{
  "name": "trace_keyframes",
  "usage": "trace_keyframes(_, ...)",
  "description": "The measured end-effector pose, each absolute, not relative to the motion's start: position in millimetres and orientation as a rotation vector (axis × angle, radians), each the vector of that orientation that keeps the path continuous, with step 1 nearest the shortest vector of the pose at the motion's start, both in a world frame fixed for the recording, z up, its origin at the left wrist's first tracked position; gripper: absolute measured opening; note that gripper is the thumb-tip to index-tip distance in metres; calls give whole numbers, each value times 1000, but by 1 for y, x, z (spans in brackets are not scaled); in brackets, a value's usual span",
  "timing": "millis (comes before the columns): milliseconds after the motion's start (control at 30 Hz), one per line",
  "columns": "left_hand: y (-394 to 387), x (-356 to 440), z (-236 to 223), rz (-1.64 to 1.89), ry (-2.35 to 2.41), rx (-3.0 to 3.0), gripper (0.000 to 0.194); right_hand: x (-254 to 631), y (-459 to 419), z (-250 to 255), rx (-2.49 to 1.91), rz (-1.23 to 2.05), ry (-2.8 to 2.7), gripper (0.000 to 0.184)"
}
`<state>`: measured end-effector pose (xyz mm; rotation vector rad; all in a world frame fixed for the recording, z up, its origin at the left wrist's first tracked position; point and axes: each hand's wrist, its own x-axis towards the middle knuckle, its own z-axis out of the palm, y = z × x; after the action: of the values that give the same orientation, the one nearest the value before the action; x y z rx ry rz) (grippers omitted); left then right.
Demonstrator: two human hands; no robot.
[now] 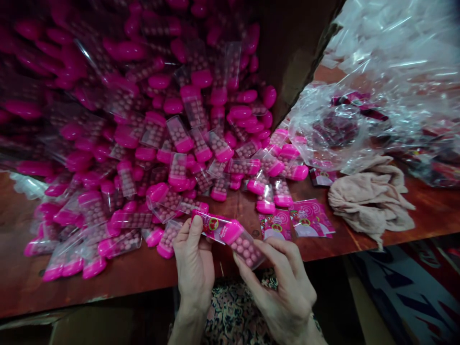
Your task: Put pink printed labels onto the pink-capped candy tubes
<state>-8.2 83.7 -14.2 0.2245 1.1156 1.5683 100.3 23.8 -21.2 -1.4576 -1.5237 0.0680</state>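
Close to the table's front edge, my left hand (pixel 196 261) pinches a printed pink wrapper sleeve (pixel 214 226) between thumb and fingers. My right hand (pixel 285 285) is closed on a flat transparent candy box (pixel 247 249) filled with round pink candies and fitted with a bright pink cap. The capped end meets the sleeve's right end; whether it sits inside the opening I cannot tell. Just beyond my right hand lie flat printed sleeves (pixel 309 218). A large heap of similar pink-capped candy boxes (pixel 179 136) spreads out behind my left hand.
The heap spills from a dark cardboard carton (pixel 298 62) onto the reddish-brown table (pixel 151 278). To the right are a crumpled beige cloth (pixel 372 196) and transparent plastic bags (pixel 398 103), with printed wrappers inside one. A printed banner (pixel 413 292) hangs below the table edge.
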Motion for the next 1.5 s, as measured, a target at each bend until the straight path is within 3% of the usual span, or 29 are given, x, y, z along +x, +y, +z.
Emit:
trace_keyframes(333,81,-5,-14,1420,1051,340,25,104,30,-22,-1523,19,-1496,25)
trace_keyframes(433,80,-1,-13,1399,1058,335,23,105,29,-22,-1519,24,-1494,25)
trace_keyframes(700,83,-1,-16,1332,1022,313,28,107,24,-28,-1514,418,-1332,24)
trace_keyframes(900,78,2,-13,1310,1075,359,25,106,27,-28,-1503,261,-1418,26)
trace_keyframes(1233,73,8,-14,1264,1067,367,43,103,25,-33,-1512,180,-1396,25)
trace_keyframes(1500,74,7,-14,1172,981,297,30,101,28,-33,-1516,182,-1401,25)
